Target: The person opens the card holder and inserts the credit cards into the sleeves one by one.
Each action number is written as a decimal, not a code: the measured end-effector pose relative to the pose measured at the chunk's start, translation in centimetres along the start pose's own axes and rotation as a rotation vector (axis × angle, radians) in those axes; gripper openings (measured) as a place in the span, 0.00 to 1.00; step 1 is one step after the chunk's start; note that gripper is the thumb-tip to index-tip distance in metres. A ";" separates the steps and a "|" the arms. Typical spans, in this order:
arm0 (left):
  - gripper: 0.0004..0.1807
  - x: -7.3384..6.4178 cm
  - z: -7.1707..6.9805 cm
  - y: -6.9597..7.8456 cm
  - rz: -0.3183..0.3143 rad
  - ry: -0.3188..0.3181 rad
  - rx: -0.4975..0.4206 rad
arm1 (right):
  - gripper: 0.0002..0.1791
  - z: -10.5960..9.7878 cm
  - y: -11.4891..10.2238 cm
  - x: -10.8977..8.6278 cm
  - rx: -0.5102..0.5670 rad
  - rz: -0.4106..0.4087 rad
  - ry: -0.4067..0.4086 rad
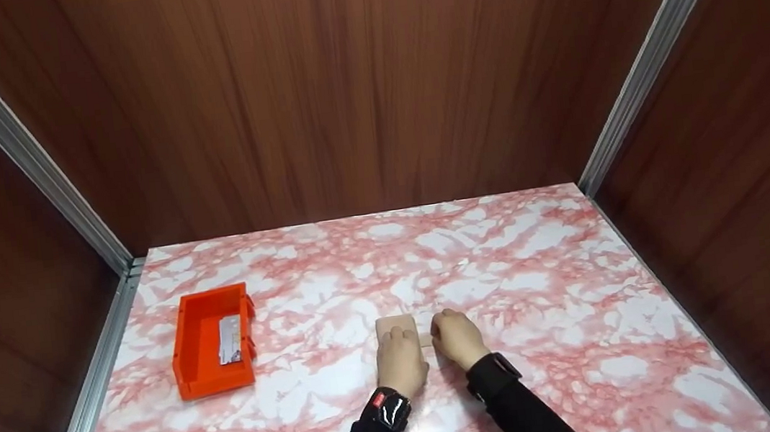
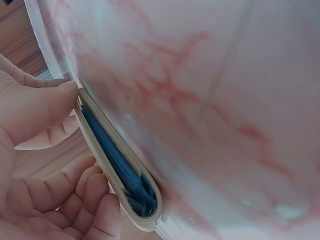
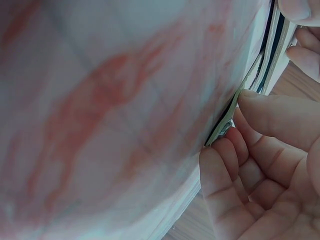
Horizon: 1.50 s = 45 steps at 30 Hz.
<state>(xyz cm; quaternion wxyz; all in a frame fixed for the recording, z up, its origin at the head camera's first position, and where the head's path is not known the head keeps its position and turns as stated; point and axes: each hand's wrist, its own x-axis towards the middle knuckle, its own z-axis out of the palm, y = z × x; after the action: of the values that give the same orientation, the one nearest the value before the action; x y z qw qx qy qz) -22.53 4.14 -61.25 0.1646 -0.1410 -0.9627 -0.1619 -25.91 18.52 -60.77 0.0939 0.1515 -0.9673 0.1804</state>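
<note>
On the table a small beige wallet with a blue lining lies under my left hand. The left wrist view shows its folded edge, with the thumb and fingers of that hand gripping one end. My right hand, just to the right, pinches a thin beige flap that extends from the wallet's side. In the right wrist view the thumb and fingers of the right hand meet at this flap. The wallet's underside is hidden.
An orange open bin stands on the left side of the pink-and-white marbled table. A light printed card or packet lies inside it. Brown wood-grain panels rise behind the table and on both sides.
</note>
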 end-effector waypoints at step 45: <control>0.12 -0.8 -3.0 -1.4 -0.174 0.032 -0.446 | 0.08 0.0 0.0 0.0 0.019 0.025 -0.015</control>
<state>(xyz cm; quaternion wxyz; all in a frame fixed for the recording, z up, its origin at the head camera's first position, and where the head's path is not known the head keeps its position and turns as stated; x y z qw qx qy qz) -21.40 1.61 -59.23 0.1303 -0.0878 -0.9089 -0.3862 -25.88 18.54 -60.80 0.0831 0.1416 -0.9681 0.1894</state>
